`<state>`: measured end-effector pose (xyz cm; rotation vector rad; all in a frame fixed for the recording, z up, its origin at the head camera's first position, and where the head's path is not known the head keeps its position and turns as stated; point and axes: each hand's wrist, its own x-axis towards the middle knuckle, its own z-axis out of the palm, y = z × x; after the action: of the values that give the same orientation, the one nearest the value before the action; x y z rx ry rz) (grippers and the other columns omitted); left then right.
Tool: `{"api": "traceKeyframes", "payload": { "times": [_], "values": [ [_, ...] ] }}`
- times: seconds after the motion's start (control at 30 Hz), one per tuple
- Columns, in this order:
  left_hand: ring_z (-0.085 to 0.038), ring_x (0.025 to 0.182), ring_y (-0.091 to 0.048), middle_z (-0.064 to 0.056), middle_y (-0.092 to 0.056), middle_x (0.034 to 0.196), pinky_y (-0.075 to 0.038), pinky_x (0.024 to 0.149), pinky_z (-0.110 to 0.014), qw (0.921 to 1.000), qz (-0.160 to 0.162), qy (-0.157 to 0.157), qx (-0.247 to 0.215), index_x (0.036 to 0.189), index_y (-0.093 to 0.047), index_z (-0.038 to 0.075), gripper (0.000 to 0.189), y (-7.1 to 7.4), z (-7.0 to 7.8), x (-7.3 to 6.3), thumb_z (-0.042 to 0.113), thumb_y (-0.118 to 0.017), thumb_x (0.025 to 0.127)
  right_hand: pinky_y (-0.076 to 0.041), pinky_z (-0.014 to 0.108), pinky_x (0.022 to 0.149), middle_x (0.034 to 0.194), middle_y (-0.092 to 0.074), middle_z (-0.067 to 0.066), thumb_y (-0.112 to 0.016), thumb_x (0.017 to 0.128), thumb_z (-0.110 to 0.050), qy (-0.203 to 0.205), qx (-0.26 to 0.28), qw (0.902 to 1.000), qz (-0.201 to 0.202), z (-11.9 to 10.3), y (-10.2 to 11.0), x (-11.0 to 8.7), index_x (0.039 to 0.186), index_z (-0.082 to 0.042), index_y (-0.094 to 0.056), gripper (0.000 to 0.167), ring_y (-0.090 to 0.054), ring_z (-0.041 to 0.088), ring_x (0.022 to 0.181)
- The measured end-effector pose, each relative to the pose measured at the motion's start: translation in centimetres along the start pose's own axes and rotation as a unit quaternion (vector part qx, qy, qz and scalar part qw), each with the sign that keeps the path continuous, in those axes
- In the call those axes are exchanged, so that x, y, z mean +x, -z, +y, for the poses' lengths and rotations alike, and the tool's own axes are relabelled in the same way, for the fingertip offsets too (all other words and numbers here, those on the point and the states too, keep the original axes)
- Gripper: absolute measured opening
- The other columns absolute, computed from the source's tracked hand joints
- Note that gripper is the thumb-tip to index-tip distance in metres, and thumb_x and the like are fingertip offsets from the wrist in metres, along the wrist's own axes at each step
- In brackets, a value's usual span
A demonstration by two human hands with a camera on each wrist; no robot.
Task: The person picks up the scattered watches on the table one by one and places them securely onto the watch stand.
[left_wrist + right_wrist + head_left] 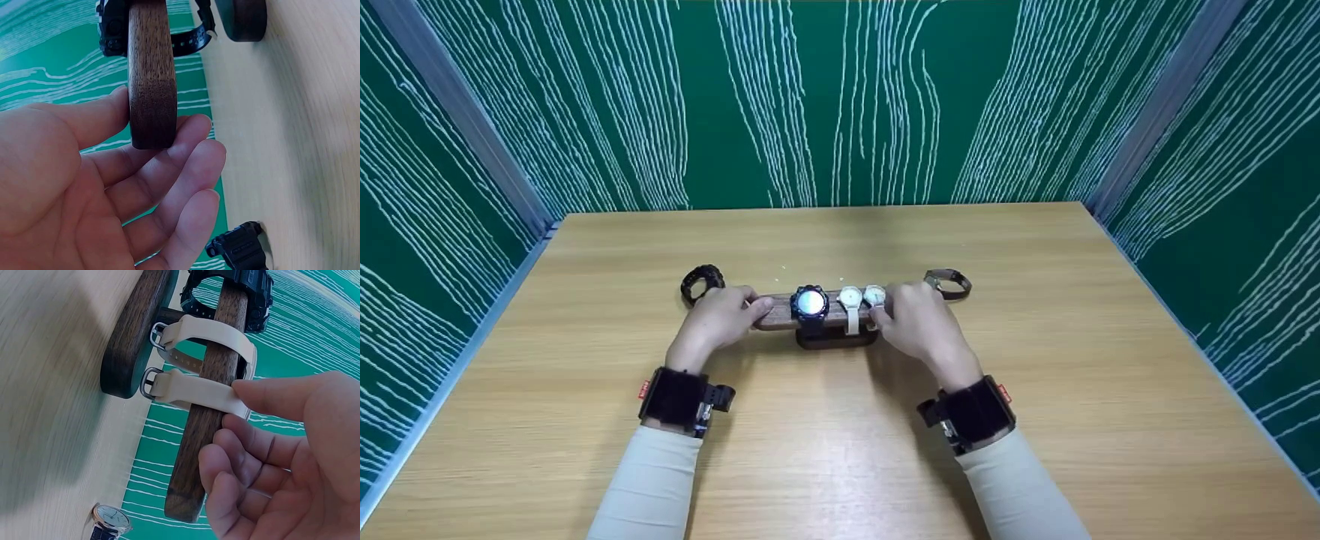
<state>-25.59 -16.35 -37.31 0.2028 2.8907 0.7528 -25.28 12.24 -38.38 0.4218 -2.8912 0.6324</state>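
A dark wooden watch stand (pixel 776 315) has a bar on a rounded base (pixel 837 342). My left hand (pixel 718 319) holds the bar's left end between thumb and fingers; the left wrist view shows the bar's wooden end (pixel 153 107) there. A black watch (pixel 810 303) and two watches with pale straps hang round the bar. My right hand (pixel 921 319) pinches the outer pale-strapped watch (pixel 197 389) near its case, with the other fingers curled beside the bar. The inner pale-strapped watch (pixel 216 332) sits close by, its buckle towards the base.
On the wooden table (pixel 825 450), a black watch (pixel 706 273) lies beyond my left hand. A dark-strapped watch (pixel 960 292) lies beyond my right hand. Green walls with white lines (pixel 735 97) enclose the table's back and sides.
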Motion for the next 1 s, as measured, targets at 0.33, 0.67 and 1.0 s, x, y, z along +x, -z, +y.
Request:
{"api": "traceKeyframes", "payload": {
  "times": [0.33, 0.67, 1.0],
  "values": [
    [-0.021, 0.081, -0.061, -0.007, -0.068, 0.085, -0.045, 0.083, -0.044, 1.0, -0.004, -0.001, 0.001, 0.106, -0.063, 0.015, 0.039, 0.06, 0.02, -0.06, 0.048, -0.046, 0.096, -0.042, 0.029, 0.054, 0.064, -0.056, 0.0, -0.064, 0.087, -0.026, -0.003, 0.005, 1.0, -0.004, 0.02, -0.01, -0.01, 0.073, -0.013, -0.056, 0.021, -0.053, 0.016, 0.056],
    [-0.021, 0.076, -0.06, -0.004, -0.066, 0.079, -0.045, 0.078, -0.041, 1.0, 0.0, -0.004, 0.004, 0.103, -0.063, 0.016, 0.038, -0.04, -0.14, 0.11, 0.048, -0.045, 0.096, -0.041, 0.029, 0.049, 0.059, -0.053, -0.001, -0.063, 0.087, -0.025, -0.004, 0.017, 0.9998, -0.013, 0.01, 0.1, -0.07, 0.07, -0.013, -0.055, 0.023, -0.048, 0.013, 0.049],
    [-0.023, 0.083, -0.06, -0.001, -0.064, 0.077, -0.044, 0.081, -0.042, 0.9999, 0.004, -0.009, 0.007, 0.103, -0.065, 0.016, 0.038, -0.04, -0.15, 0.23, 0.048, -0.046, 0.096, -0.036, 0.027, 0.047, 0.053, -0.045, -0.004, -0.067, 0.086, -0.028, 0.003, 0.037, 0.999, -0.024, 0.14, 0.6, -0.15, 0.062, -0.014, -0.051, 0.033, -0.041, 0.01, 0.045]
  ]
}}
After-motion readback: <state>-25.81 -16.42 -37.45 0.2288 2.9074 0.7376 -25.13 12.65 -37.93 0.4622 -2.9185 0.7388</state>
